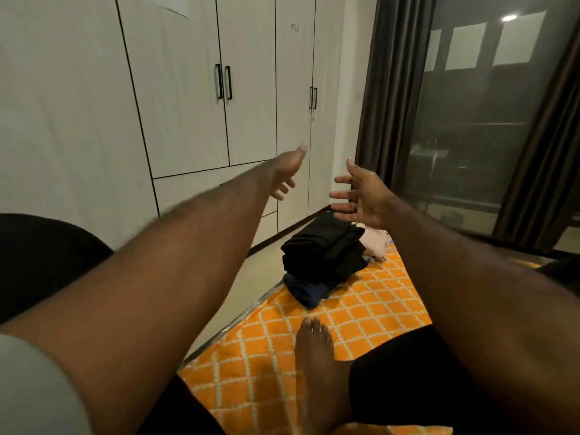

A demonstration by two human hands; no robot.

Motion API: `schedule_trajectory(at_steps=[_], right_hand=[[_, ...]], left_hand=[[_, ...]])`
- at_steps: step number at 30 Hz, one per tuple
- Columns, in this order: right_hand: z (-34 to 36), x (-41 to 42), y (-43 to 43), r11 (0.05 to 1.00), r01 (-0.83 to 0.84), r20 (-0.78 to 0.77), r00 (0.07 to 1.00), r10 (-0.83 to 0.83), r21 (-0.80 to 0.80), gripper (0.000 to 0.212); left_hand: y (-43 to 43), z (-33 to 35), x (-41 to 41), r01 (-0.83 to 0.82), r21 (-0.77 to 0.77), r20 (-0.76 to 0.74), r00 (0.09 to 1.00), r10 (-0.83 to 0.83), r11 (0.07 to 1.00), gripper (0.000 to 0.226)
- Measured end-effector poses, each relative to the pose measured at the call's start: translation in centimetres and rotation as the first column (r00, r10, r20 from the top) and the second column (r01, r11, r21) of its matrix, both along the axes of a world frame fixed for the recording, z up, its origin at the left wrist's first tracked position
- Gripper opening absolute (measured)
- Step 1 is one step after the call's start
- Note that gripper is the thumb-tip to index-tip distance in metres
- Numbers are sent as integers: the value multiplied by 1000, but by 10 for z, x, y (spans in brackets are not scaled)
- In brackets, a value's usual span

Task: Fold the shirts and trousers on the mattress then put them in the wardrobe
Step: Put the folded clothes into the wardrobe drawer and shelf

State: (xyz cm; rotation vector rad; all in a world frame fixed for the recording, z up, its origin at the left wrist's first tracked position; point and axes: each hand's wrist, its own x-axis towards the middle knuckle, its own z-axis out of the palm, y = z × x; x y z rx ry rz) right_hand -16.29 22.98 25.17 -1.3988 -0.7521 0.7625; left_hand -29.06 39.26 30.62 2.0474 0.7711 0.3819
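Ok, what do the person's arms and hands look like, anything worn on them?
The left hand and right hand are bare: no gloves, and no rings or watch that show. Both forearms are uncovered. A pale grey short sleeve covers the left upper arm; no sleeve shows on the right arm. The thumbnails are longish and light.

the wardrobe doors [188, 89] look smooth and matt, a pale board, with slim dark handles [228, 82] that look like metal. the mattress [376, 296] wears orange woven cloth with a white lattice; its edge shows glossy plastic [241, 318]. the stacked black clothes [323, 246] are matt cloth. the window glass [486, 120] is glossy, the curtain [392, 89] dull dark cloth.
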Motion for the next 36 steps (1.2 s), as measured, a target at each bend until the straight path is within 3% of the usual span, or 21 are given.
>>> schedule_trajectory(at_steps=[7,13,19,23,31,36], right_hand=[[-6,10,27,1000,-15,-7,1000,15,0,68],[-13,20,88,1000,-5,-50,999,4,-27,66],[-58,63,219,998,0,-165,986,-10,-59,67],[-96,108,324,993,-56,-219,975,32,-103,69],[-120,232,477,952,-126,-199,977,71,-279,73],[-114,285,520,932,-141,-158,983,92,-333,75]], left_hand=[[61,-21,-25,-96,-62,-13,995,95,993,86],[122,-55,-1,-109,-110,8,994,110,988,84],[222,-130,59,-119,-206,56,990,133,971,77],[301,-188,110,-140,-372,62,983,175,917,80],[447,-241,216,-189,-516,22,972,234,836,84],[481,-256,261,-192,-572,32,966,255,798,81]])
